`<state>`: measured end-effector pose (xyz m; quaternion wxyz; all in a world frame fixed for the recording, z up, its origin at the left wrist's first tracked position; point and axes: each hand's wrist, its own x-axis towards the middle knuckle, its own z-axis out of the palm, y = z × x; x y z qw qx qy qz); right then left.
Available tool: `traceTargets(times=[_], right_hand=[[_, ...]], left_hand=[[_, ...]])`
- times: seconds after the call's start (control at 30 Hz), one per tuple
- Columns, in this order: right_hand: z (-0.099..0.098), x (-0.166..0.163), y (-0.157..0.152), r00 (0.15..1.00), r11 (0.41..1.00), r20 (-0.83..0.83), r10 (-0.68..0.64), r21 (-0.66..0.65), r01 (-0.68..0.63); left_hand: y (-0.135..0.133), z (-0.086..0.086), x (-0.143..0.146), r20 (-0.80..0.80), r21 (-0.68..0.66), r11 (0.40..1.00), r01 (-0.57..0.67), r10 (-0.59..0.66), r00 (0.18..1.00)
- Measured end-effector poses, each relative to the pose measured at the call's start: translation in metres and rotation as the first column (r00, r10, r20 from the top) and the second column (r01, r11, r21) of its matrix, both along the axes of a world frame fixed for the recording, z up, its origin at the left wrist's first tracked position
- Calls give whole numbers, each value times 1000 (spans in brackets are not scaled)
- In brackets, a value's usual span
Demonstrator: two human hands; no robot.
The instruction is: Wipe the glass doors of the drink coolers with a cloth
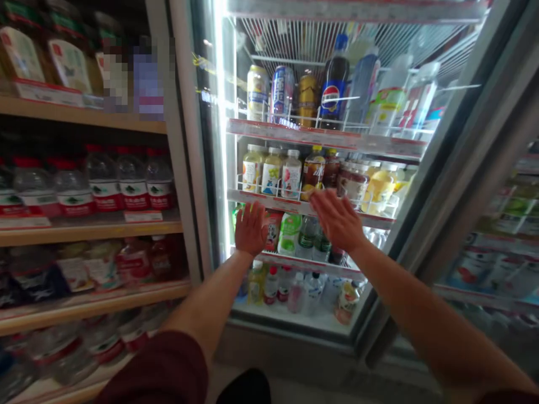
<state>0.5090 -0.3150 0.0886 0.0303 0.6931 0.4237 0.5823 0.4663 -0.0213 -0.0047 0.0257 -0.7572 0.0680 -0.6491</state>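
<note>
Both arms stretch out toward a lit drinks cooler. My left hand is raised with fingers up and slightly apart, in front of the third shelf, near a red-labelled pack and a green-and-white bottle. Higher and to the right, my right hand is spread flat at the edge of the second shelf, near a brown drink bottle and several yellow jars. Neither hand holds anything. Whether they touch the cooler's glass cannot be made out.
Left of the cooler, wooden shelves carry several red-capped water bottles and other drinks. On the cooler's upper shelf stand cans and a Pepsi bottle. Small bottles line its bottom. Another stocked cooler is at right.
</note>
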Motion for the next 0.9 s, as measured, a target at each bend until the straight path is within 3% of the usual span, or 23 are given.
traceTargets(times=[0.03, 0.1, 0.13, 0.17, 0.23, 0.27, 0.33, 0.37, 0.4, 0.47, 0.53, 0.6, 0.77, 0.9], right_hand=[[4, 4, -9, 999, 985, -19, -49, 163, 52], [-1, 9, -22, 992, 886, -57, -116, 446, 130], [-12, 10, -26, 989, 839, -67, -136, 523, 150], [-28, 8, -30, 988, 828, -59, -144, 539, 153], [-68, 2, -37, 992, 917, -17, -128, 378, 125], [-86, -1, -41, 996, 979, 3, -90, 183, 88], [-105, -5, -55, 999, 991, -19, -35, -132, 33], [-105, -4, -63, 999, 985, -37, -30, -174, 23], [-99, -1, -71, 998, 993, -47, -40, -116, 34], [-76, 9, -82, 995, 976, -54, -84, 195, 93], [-56, 17, -80, 991, 863, -70, -117, 486, 136], [-51, 19, -61, 989, 799, -98, -111, 583, 148], [-73, -8, 29, 981, 900, -188, -47, 418, 123], [-70, -30, 95, 946, 934, -323, 15, 343, 102]], left_hand=[[0, 0, 0, -9, -5, 1000, -2, 2, 1000], [0, 0, 1, -24, -11, 1000, -4, 3, 1000], [0, 0, 1, -28, -14, 1000, -3, 3, 1000], [-1, 0, 1, -28, -17, 1000, -1, 1, 1000], [-1, -1, 1, -26, -21, 1000, 5, -5, 1000], [-1, -1, 2, -29, -22, 1000, 8, -9, 1000], [-1, -1, 2, -43, -29, 999, 19, -20, 999], [-1, -1, 3, -54, -36, 999, 26, -28, 998], [-1, -2, 3, -70, -49, 998, 32, -36, 997], [-1, -2, 3, -104, -80, 996, 37, -45, 994], [-3, -2, 2, -122, -95, 995, 38, -50, 991], [-4, -3, 1, -123, -100, 994, 41, -53, 991], [-4, -1, 1, -138, -109, 993, 44, -59, 989], [-12, 5, -9, -173, -145, 988, 56, -81, 982]])
